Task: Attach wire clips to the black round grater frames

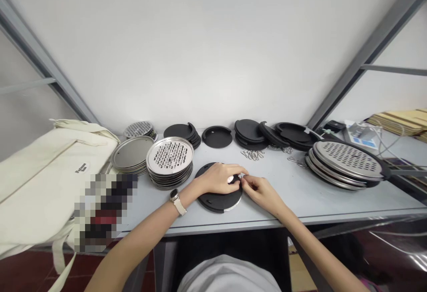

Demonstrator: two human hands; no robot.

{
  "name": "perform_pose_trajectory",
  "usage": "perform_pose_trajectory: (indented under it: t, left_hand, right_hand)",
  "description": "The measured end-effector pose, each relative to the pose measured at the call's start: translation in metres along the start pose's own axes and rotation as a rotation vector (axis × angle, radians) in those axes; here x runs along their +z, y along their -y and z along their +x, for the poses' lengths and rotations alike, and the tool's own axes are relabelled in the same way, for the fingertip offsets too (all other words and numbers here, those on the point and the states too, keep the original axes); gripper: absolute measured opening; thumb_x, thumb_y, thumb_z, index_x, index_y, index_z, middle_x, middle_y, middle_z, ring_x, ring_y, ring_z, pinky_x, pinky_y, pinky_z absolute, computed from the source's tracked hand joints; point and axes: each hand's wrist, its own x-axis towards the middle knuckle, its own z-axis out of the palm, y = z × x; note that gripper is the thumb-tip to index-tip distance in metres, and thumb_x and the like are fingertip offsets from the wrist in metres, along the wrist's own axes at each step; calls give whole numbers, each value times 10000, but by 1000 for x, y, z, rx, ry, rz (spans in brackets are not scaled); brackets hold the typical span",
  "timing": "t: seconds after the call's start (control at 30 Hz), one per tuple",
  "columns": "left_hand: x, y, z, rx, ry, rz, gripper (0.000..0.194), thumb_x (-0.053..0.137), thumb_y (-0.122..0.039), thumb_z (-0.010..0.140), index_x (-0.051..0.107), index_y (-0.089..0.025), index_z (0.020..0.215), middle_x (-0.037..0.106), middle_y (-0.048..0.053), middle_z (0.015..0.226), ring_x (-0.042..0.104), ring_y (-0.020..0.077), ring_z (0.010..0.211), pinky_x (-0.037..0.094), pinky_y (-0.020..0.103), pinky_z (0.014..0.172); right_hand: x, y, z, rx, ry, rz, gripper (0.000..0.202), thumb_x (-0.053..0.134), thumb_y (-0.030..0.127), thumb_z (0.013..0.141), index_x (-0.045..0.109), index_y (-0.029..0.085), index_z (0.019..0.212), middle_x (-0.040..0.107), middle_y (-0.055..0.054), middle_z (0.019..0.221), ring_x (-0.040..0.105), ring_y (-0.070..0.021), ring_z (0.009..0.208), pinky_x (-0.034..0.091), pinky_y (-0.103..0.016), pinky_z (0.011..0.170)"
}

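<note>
A round black disc (220, 201) with a thin metal edge at its lower right lies near the table's front edge. My left hand (222, 178) rests on top of it, its fingers bent around something at the disc's right side that I cannot make out. At the disc's right edge, my right hand (258, 189) pinches a small thing, too small to name, close to my left fingertips. Left of the disc stands a stack of round metal grater plates (170, 156). Thin wire clips (252, 154) lie behind my hands.
Plain metal discs (132, 153) and a cream bag (50, 181) are on the left. Black round holders (216, 137) line the wall. A stack of graters in black holders (348, 161) stands right, with cables and brown envelopes (400, 122) beyond.
</note>
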Motion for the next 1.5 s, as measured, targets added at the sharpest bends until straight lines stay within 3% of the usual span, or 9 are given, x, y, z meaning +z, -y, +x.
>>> perform_pose_trajectory:
  t: [0.2, 0.33, 0.53, 0.67, 0.87, 1.1, 1.37, 1.5]
  left_hand:
    - [0, 5, 2, -61, -4, -94, 381, 521, -154, 809, 550, -250, 1176, 674, -18, 1005, 632, 148, 923, 447, 245, 862]
    - [1, 6, 3, -71, -13, -42, 361, 524, -167, 801, 538, -247, 1153, 660, -17, 1012, 617, 153, 940, 445, 251, 841]
    - [1, 4, 3, -242, -54, 215, 318, 616, -392, 741, 506, -213, 980, 603, -7, 884, 586, 167, 747, 417, 269, 634]
    - [-3, 2, 0, -170, 18, 351, 220, 539, -416, 807, 481, -204, 811, 591, -19, 770, 560, 157, 654, 358, 274, 570]
    - [-5, -1, -2, -55, 52, 387, 137, 509, -323, 816, 459, -198, 789, 603, -11, 788, 557, 146, 650, 334, 272, 557]
    - [-2, -4, -2, -69, 59, 349, 142, 531, -333, 803, 463, -209, 800, 623, -23, 799, 579, 153, 680, 333, 274, 555]
    - [-4, -5, -1, -111, 82, 317, 349, 527, -379, 819, 439, -213, 1114, 654, 12, 965, 628, 196, 736, 392, 284, 613]
    - [-4, -5, -1, -47, 99, 345, 267, 488, -339, 858, 479, -233, 1102, 641, 14, 967, 629, 189, 779, 394, 272, 624]
  right_hand:
    - [-1, -1, -1, 4, -8, 52, 352, 382, 366, 917, 303, 204, 614, 282, 56, 561, 290, -95, 527, 249, -235, 504]
    - [-1, -2, 0, 9, -8, 57, 358, 379, 381, 922, 287, 207, 623, 276, 58, 568, 280, -96, 533, 245, -234, 509]
    - [-1, 1, 1, 11, -34, 27, 356, 366, 380, 935, 298, 204, 633, 276, 57, 578, 286, -99, 540, 248, -236, 520]
    - [-1, 1, 1, 9, -42, 4, 360, 364, 378, 938, 297, 204, 630, 284, 58, 570, 298, -99, 536, 257, -236, 525]
    - [0, -1, 1, 4, -31, -50, 350, 362, 373, 941, 321, 203, 637, 322, 61, 551, 318, -98, 517, 255, -235, 518]
    - [1, -1, 1, 3, -26, -83, 339, 372, 360, 928, 331, 202, 630, 345, 61, 537, 326, -95, 504, 248, -234, 507]
    - [-1, 1, 0, -3, -10, -77, 314, 399, 315, 895, 327, 202, 612, 332, 64, 532, 315, -91, 502, 241, -229, 496]
    - [-1, 1, 0, -17, 4, -61, 284, 389, 306, 901, 368, 200, 639, 360, 59, 548, 338, -96, 512, 267, -231, 509]
